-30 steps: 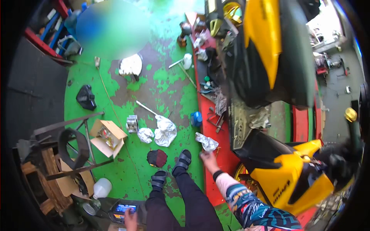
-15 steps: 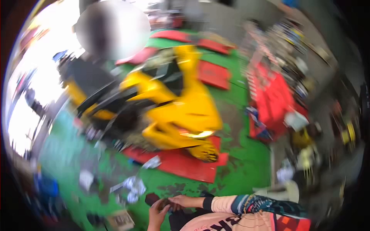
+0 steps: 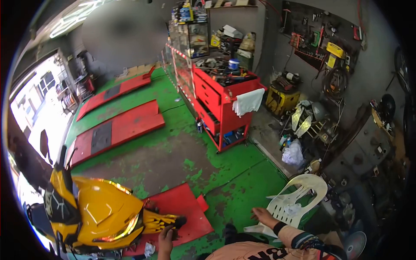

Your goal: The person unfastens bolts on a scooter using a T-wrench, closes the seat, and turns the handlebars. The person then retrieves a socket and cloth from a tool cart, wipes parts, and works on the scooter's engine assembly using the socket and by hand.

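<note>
A red metal tool cabinet with drawers (image 3: 208,92) stands beyond the hands, its open top heaped with tools around a blue-and-white tub (image 3: 233,64); a lower drawer (image 3: 210,123) is pulled out, though its contents are too small to name, and its bottom shelf holds blue items (image 3: 234,135). A glass-sided display case (image 3: 198,40) behind it carries bottles and packets on top. The yellow-and-black motor scooter (image 3: 95,208) is at lower left, its front end over a red metal platform (image 3: 184,203) on the worn green floor (image 3: 255,161); its long axis runs left to right across the view, with the nose and front mudguard pointing right. The left hand (image 3: 165,242) is near that mudguard, fingers upward and close together; whether they pinch anything I cannot tell. The right hand (image 3: 264,216) is at a white plastic chair (image 3: 313,182), fingers loosely spread and pointing left; contact with the chair is unclear. A crumpled white piece (image 3: 294,210) lies on the chair, which stands between the person and a white plastic bag (image 3: 293,154). A white cloth (image 3: 248,103) hangs over the cabinet's side, and two low red ramps (image 3: 125,128) lie farther off.
</note>
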The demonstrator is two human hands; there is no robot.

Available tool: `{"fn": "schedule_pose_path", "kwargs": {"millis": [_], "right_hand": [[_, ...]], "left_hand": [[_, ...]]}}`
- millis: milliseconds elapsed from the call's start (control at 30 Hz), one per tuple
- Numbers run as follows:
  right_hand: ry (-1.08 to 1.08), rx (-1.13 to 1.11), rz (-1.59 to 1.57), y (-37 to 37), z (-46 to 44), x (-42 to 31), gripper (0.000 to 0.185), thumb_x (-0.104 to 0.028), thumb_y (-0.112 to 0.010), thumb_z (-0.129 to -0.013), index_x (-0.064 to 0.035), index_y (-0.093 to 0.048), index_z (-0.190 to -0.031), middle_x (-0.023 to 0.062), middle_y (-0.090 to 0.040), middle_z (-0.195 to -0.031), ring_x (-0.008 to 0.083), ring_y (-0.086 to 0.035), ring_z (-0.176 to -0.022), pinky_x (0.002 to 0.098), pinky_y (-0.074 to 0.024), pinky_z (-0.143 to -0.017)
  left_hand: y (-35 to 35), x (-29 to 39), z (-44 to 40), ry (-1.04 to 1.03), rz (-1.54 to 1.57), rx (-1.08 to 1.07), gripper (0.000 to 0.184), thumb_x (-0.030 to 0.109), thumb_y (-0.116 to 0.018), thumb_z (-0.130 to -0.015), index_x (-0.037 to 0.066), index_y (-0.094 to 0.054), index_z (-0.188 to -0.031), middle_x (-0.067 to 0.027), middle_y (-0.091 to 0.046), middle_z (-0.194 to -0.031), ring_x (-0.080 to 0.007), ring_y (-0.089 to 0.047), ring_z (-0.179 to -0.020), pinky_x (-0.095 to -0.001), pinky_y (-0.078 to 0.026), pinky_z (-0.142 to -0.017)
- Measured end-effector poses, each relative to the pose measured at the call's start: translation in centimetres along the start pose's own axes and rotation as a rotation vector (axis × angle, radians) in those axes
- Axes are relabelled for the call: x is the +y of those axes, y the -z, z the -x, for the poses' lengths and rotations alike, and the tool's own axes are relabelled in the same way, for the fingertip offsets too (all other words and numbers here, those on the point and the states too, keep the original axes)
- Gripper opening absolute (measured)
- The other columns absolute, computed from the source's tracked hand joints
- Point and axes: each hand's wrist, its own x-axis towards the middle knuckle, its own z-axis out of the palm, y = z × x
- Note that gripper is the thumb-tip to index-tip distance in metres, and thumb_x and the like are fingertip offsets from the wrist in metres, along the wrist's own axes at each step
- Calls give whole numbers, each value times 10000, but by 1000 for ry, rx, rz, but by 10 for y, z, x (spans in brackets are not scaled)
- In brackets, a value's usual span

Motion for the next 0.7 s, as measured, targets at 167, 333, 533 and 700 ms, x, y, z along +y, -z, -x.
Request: {"fn": "schedule_pose_path", "kwargs": {"millis": [167, 333, 533, 700], "right_hand": [[-32, 249, -87, 72, -32, -32, 363, -347, -456, -1041, -22, -610, -1086, 69, -664, -902, 156, -644, -778, 296, -500, -688], [6, 307, -95, 86, -81, -58, 293, -300, -495, -1030, -33, -613, -1063, 63, -663, -857, 141, -637, -771, 290, -497, -680], [57, 292, -133, 94, -161, -98, 215, -198, -556, -1002, 5, -598, -1060, 50, -648, -845, 128, -628, -797, 281, -491, -709], [90, 406, -133, 124, -287, -122, 133, -146, -584, -984, -26, -605, -1038, 38, -648, -875, 118, -621, -812, 272, -489, -712]], "left_hand": [[-97, 45, -65, 107, 102, -145, 287, 126, -414, -956, 22, -585, -1162, -100, -683, -958, -195, -663, -692, -289, -529, -535], [-142, 58, -146, 77, -26, -176, 268, 156, -420, -907, 52, -613, -1061, -86, -667, -893, -188, -658, -716, -291, -523, -525], [-175, 77, -298, 164, 71, -164, 254, 142, -406, -895, 24, -598, -1014, -110, -656, -852, -207, -651, -638, -296, -513, -465], [-200, 156, -442, -4, 95, -185, 254, 220, -462, -871, 29, -591, -976, -88, -600, -771, -214, -624, -616, -319, -513, -461]]}}
